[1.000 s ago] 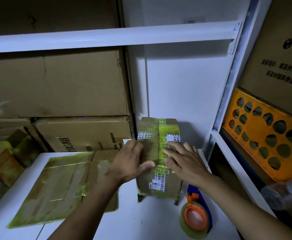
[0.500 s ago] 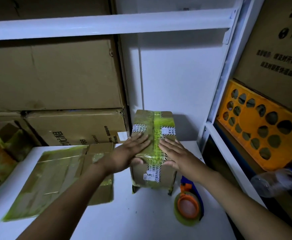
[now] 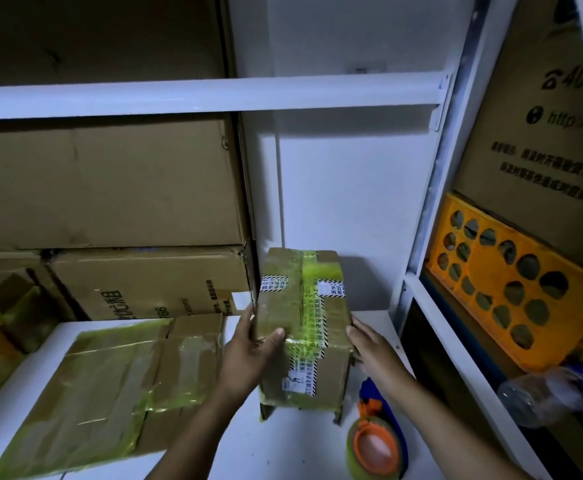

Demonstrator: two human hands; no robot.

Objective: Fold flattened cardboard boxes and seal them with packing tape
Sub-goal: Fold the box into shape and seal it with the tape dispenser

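The taped box sits between the gripping left hand and flat right hand.

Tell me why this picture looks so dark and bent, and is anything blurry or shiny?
Head view: dim light, upper left nearly black. Head view: the wide lens slightly bows the white shelf rail. Head view: the flattened cardboard shows soft glare on its taped face. Head view: the plastic bottle at the right edge is smeared; the taped box looks sharpest.

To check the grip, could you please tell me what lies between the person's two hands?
In the head view, the taped box stands between the left hand and the right hand, one at each side.
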